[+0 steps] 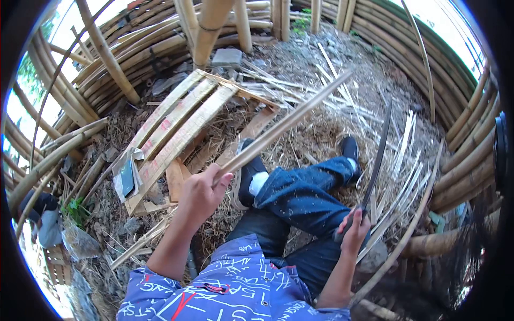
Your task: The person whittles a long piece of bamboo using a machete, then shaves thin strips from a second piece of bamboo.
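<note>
My left hand (pixel 203 191) is closed around a long split bamboo strip (pixel 289 122). The strip slants up and to the right across the view, its far end raised above the ground. Behind my left forearm a pale length (pixel 140 241) shows, probably the strip's lower end. In my right hand (pixel 353 229) is the handle of a machete (pixel 379 155). Its long dark blade points up and away from me, apart from the bamboo strip. Below both hands are my legs in blue jeans (pixel 300 184), spread with bits of shavings on them.
A slatted wooden pallet (pixel 179 125) tilts at the left, with a phone (pixel 127 179) on its near corner. Thin bamboo slivers (pixel 404 182) lie to the right. Stacked bamboo poles (pixel 407 69) wall the area. A concrete block (pixel 227 57) sits at the back.
</note>
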The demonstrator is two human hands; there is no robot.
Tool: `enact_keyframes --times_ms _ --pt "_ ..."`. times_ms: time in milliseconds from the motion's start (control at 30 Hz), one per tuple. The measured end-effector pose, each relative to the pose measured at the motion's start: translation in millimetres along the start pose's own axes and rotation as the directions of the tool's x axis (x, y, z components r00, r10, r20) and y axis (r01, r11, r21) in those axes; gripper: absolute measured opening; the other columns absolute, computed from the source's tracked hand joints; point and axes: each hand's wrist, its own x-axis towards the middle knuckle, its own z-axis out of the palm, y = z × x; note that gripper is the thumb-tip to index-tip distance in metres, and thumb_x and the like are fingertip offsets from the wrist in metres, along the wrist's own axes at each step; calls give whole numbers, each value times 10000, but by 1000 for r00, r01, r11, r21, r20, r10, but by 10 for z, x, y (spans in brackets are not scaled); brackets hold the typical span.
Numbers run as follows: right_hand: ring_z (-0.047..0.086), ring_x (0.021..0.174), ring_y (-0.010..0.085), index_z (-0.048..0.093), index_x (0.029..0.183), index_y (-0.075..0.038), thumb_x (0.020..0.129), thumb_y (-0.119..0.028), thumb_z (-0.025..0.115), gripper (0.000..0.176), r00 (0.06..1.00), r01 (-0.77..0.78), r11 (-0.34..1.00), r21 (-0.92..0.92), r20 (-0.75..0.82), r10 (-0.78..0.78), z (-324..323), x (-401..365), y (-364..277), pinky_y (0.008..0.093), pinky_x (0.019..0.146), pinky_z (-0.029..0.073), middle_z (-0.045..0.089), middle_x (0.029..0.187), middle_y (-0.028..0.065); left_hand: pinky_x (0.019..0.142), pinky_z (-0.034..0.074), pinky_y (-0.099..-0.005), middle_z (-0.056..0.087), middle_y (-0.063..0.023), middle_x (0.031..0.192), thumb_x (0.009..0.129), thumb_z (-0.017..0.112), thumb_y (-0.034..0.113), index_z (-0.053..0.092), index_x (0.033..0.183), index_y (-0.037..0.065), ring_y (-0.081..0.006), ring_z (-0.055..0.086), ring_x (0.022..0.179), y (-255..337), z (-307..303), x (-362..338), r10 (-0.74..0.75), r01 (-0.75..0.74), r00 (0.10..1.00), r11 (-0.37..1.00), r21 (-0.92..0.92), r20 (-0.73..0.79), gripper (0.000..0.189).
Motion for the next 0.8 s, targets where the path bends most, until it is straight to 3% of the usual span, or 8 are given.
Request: enact_keyframes --times_ms 200,267,333,400,433,500,600,800 --pt "485 443 99 525 904 -25 931 -591 583 569 993 -18 992 126 119 3 376 -255 -282 224 404 381 499 610 22 595 491 -440 639 -179 685 956 626 350 620 972 39 -374 662 668 104 62 149 108 -107 994 994 18 -35 311" --pt "478 441 103 514 905 -14 935 -624 544 611 956 108 993 48 268 -117 514 -324 -370 221 390 375 481 589 31 598 489 -447 638 -178 682 953 625 360 613 957 49 -378 659 667 122 163 169 167 -168 985 985 29 31 311" --pt "484 456 89 527 860 -13 928 -611 572 603 933 174 983 51 311 -181 604 -302 -342 218 406 366 501 592 23 600 486 -459 631 -186 683 952 625 361 600 925 47 -397 649 676 219 249 108 178 -177 981 984 -30 72 317" --pt "492 473 71 560 814 -15 933 -540 620 542 866 347 927 -141 427 -260 659 -275 -358 219 431 367 530 598 1 598 480 -471 625 -194 687 952 623 359 583 903 40 -415 639 688 332 323 70 203 -205 972 979 6 120 325" --pt "492 473 71 560 814 -15 933 -540 620 542 871 351 924 -149 415 -264 702 -294 -383 219 431 367 530 598 1 596 475 -477 622 -199 694 951 619 372 564 874 36 -420 633 692 396 321 48 205 -204 969 979 -16 139 349" --pt "539 544 83 626 837 10 903 -362 716 388 882 294 915 -276 448 -148 778 -361 -398 282 505 421 548 588 32 577 481 -484 621 -195 671 961 590 396 559 883 37 -410 636 660 406 360 17 287 -288 951 958 -10 117 369" --pt "578 560 122 645 896 27 874 -323 741 364 876 224 920 -322 480 -46 763 -379 -351 306 540 457 569 599 83 561 490 -485 622 -189 650 970 563 419 560 890 31 -396 641 628 407 308 -40 343 -349 932 936 42 117 396" --pt "635 566 227 651 903 24 851 -300 754 344 841 333 867 -370 533 -95 757 -479 -398 341 558 479 611 631 147 570 500 -478 626 -188 651 965 574 391 561 855 13 -387 648 633 478 216 -147 312 -336 930 936 102 195 394"
